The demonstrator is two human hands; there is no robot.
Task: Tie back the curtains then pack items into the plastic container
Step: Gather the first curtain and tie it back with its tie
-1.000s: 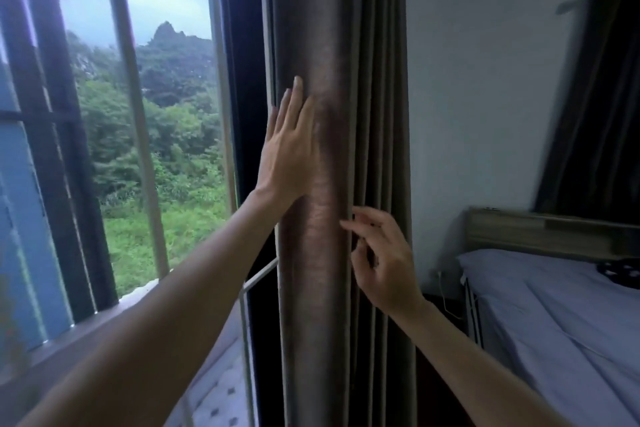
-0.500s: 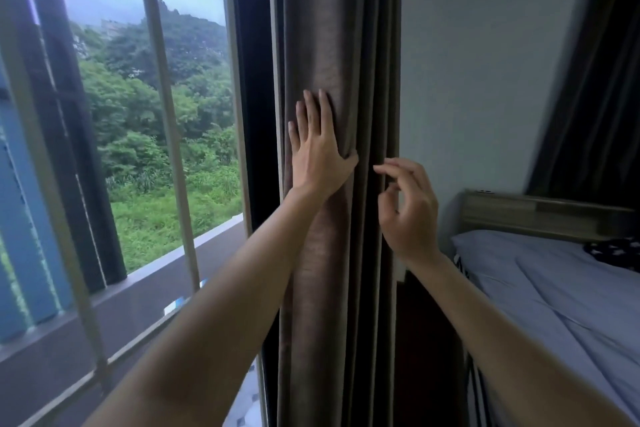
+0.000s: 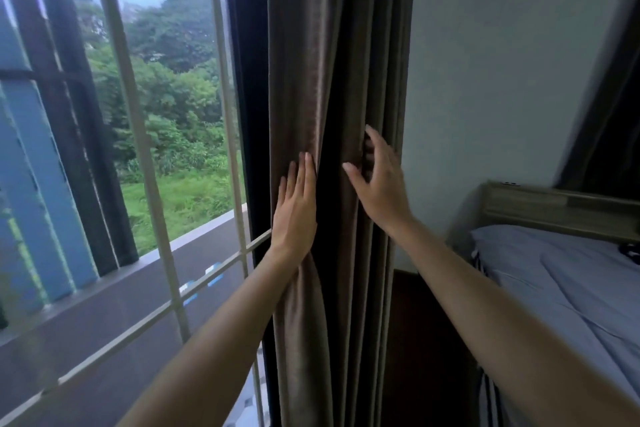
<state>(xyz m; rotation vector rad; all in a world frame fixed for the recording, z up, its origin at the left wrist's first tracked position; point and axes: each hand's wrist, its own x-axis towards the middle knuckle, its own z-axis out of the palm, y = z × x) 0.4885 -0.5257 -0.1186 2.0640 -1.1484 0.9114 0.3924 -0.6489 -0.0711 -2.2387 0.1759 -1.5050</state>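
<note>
Pressing flat against the gathered brown curtain (image 3: 332, 62), the left hand (image 3: 296, 208) lies on its left folds with fingers (image 3: 306, 170) straight and pressed together. The curtain hangs bunched between the window (image 3: 166, 114) and the pale wall (image 3: 502, 80). Just to the right, the right hand (image 3: 382, 194) touches the right folds, thumb stretched out apart, the other fingers bent with tips tucked into a crease (whether they pinch cloth I cannot tell). A bed (image 3: 571, 281) with a bluish cover stands at the far right
</note>
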